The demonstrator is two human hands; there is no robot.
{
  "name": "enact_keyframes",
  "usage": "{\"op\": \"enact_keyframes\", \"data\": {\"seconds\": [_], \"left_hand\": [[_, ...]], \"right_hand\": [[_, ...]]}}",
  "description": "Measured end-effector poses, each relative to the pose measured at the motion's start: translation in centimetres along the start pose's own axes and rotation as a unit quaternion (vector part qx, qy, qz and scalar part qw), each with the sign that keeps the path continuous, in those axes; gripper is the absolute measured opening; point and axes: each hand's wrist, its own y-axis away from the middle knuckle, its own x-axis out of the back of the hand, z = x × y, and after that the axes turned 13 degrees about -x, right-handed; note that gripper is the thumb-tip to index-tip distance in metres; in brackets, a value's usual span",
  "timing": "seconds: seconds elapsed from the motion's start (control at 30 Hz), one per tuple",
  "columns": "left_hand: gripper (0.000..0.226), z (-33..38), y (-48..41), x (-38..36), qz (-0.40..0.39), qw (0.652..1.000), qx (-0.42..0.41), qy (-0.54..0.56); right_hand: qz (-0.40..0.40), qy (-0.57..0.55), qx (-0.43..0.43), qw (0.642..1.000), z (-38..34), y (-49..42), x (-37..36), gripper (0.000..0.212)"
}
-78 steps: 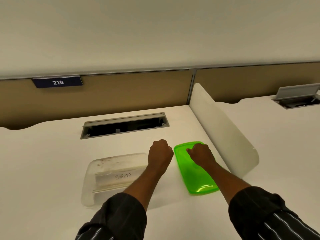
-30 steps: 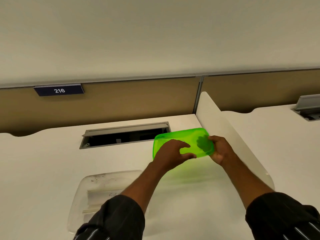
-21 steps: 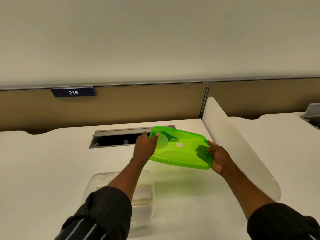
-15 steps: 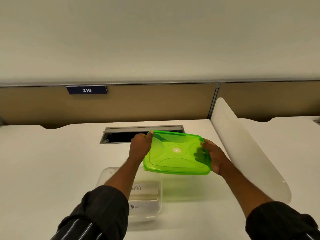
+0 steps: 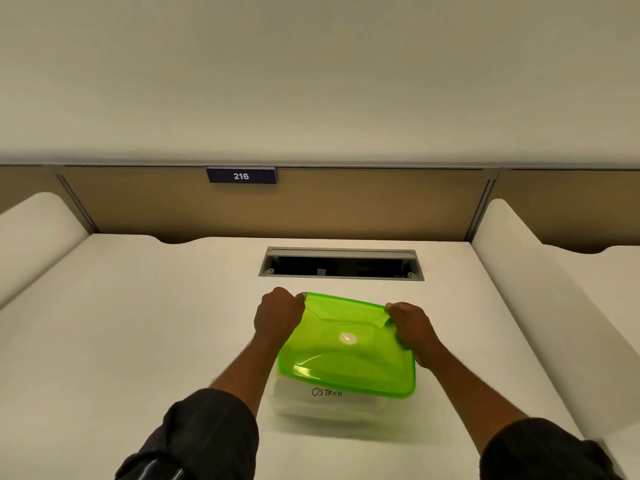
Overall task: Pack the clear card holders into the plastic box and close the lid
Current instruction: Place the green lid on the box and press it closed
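A translucent green lid [image 5: 346, 348] lies over the clear plastic box [image 5: 325, 405] in the middle of the white desk. My left hand [image 5: 278, 315] grips the lid's far left corner and my right hand [image 5: 410, 329] grips its far right edge. The lid covers the top of the box; its near edge sits on the box rim, while the far side looks slightly raised. Through the box's front wall I see a label reading "OSTRICH". The card holders inside are hidden by the lid.
A grey cable slot [image 5: 341, 264] is cut into the desk [image 5: 138, 341] just beyond the lid. White curved dividers stand at the left [image 5: 31, 237] and right [image 5: 540, 289]. A brown partition with a "216" sign [image 5: 241, 176] closes the back.
Both hands lifted the green lid off the desk at the right, turned it flat and carried it left and down onto the clear box. My view has shifted to centre the box.
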Motion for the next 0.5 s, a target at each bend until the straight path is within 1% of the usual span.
{"op": "enact_keyframes", "data": {"seconds": [0.07,0.17,0.37,0.5], "left_hand": [[0.055,-1.5,0.6,0.3,-0.004,1.0,-0.006,-0.014],[0.05,-2.3,1.4,0.1,0.015,1.0,0.009,0.01],[0.046,-4.1,2.5,-0.2,0.022,0.999,0.012,0.026],[0.045,-4.7,2.6,-0.3,0.019,0.999,0.016,0.045]], "right_hand": [[0.03,0.049,0.034,0.998,-0.3,0.8,-1.4,0.036],[0.057,0.091,0.063,0.992,-0.3,1.1,-2.5,0.037],[0.086,0.105,0.068,0.989,-0.2,1.8,-4.4,0.028],[0.102,0.143,0.079,0.981,0.2,1.6,-5.0,0.033]]}}
